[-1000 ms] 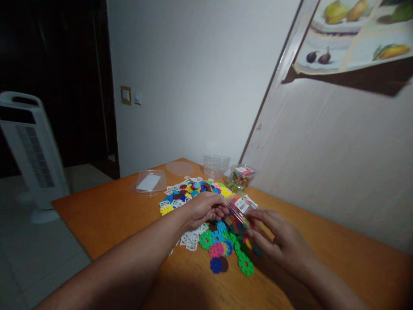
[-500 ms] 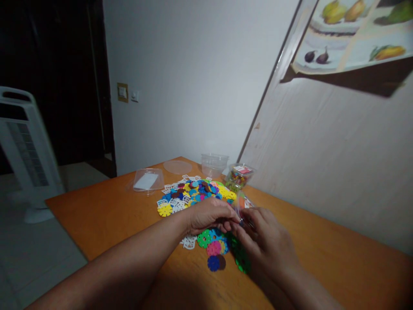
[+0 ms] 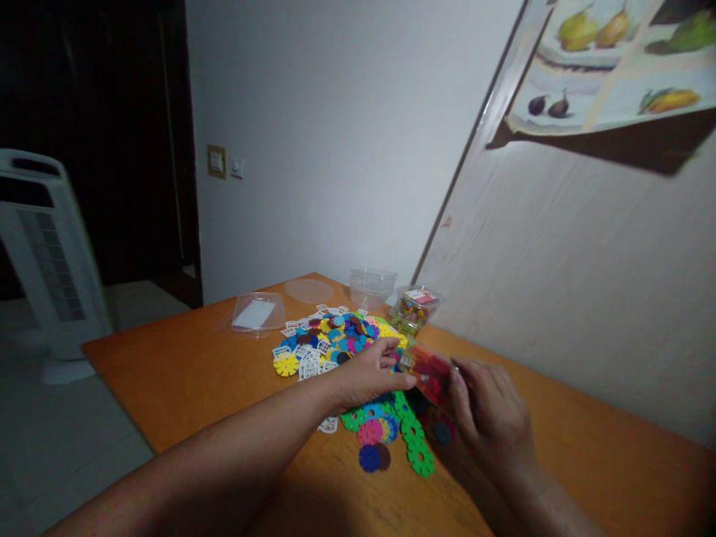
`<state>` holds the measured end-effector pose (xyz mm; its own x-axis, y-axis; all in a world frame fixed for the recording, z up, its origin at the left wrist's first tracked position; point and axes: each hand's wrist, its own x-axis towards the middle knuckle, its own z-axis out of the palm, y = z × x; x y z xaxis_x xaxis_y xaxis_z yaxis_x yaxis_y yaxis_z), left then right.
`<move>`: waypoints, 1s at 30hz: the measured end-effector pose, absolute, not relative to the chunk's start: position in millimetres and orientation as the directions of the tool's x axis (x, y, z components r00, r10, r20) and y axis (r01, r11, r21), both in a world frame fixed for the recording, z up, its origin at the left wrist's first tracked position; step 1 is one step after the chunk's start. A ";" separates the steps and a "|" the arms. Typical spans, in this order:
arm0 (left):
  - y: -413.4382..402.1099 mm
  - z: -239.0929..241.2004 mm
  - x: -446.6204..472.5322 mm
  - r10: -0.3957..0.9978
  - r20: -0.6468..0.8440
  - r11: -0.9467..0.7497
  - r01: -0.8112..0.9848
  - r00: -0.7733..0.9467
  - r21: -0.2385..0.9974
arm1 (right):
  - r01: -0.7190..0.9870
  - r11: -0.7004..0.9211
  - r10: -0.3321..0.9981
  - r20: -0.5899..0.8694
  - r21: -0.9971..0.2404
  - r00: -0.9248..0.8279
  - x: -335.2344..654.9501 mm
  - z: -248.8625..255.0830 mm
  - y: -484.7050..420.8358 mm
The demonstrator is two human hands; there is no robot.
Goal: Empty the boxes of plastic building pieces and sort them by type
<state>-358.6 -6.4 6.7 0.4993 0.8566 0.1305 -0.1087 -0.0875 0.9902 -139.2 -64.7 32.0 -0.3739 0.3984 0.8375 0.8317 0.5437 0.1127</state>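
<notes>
Between my two hands, above the table, is a see-through plastic packet (image 3: 429, 371) with red and orange showing on it; its exact kind is blurred. My right hand (image 3: 495, 406) pinches its right end between thumb and fingers. At the left end, my left hand (image 3: 366, 373) has its thumb and fingers around the edge. Under and behind the left hand spreads a pile of colourful notched plastic discs (image 3: 335, 333), with white lattice pieces (image 3: 309, 365) among them. Below the packet lies a row of green discs (image 3: 414, 432), beside a blue disc (image 3: 369, 458).
Along the back stand a clear tub (image 3: 372, 287) and a lidded clear box (image 3: 415, 307) with colourful contents. A round lid (image 3: 309, 290) and a clear tray (image 3: 259, 313) lie at the back left of the wooden table (image 3: 201, 373). A white tower fan (image 3: 50, 268) stands left.
My hands have moved apart, the right one shifting right. The packet is now stretched out between them and shows more of its red part. The green discs are more exposed.
</notes>
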 end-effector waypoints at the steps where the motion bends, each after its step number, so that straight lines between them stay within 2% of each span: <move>1: -6.4 4.9 -358.0 0.851 0.144 -0.110 -0.097 0.505 0.989 | 0.829 0.551 0.395 0.843 0.100 -0.365 -139.3 30.9 -65.0; 4: -9.3 3.9 -356.4 0.842 0.194 -0.202 -0.040 0.503 0.979 | 0.803 0.591 0.382 0.854 0.068 -0.353 -144.5 28.2 -68.0; 10: -19.1 15.4 -358.4 0.868 0.214 -0.333 0.206 0.448 0.920 | 0.722 0.692 0.402 0.836 -0.010 -0.373 -157.9 28.3 -77.2; 15: -17.1 14.7 -359.0 0.860 0.214 -0.346 0.221 0.462 0.912 | 0.727 0.681 0.496 0.784 -0.083 -0.374 -159.9 33.8 -86.0; 20: -13.2 10.4 -358.4 0.865 0.225 -0.340 0.195 0.448 0.920 | 0.754 0.651 0.555 0.734 -0.089 -0.392 -157.5 40.8 -96.2; 24: -14.9 12.8 -358.2 0.872 0.201 -0.351 0.283 0.446 0.893 | 0.748 0.655 0.572 0.717 -0.108 -0.398 -151.3 39.1 -103.8; 30: -16.6 13.7 -353.1 0.883 0.196 -0.379 0.404 0.426 0.832 | 0.713 0.668 0.648 0.637 -0.213 -0.417 -141.2 32.1 -114.3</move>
